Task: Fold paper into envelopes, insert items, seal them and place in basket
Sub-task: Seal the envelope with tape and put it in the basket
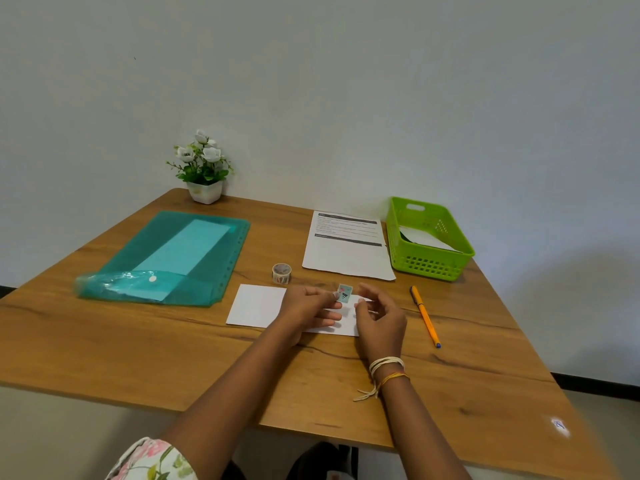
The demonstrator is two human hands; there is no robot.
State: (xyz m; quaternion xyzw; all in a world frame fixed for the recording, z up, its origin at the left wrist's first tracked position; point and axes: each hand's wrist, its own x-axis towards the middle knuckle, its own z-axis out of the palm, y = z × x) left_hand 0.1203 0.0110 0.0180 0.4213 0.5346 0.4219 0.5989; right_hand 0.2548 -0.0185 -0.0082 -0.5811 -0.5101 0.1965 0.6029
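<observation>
Envelope (258,304) lies folded under your hands; left hand (306,308) fingers (332,295) pinch a tape piece (344,293), right hand (379,317) loosely curled, empty. Seal pending; basket (429,265) beyond holds one envelope.

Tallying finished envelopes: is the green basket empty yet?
Not empty: white paper lies inside the green basket. Whether it's a sealed envelope, cannot tell.

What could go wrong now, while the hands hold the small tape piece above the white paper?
1. The tape piece, pinched by the left hand, may fold onto itself or stick crooked on the white paper.
2. The right hand may nudge the orange pen lying loose nearby.
</observation>
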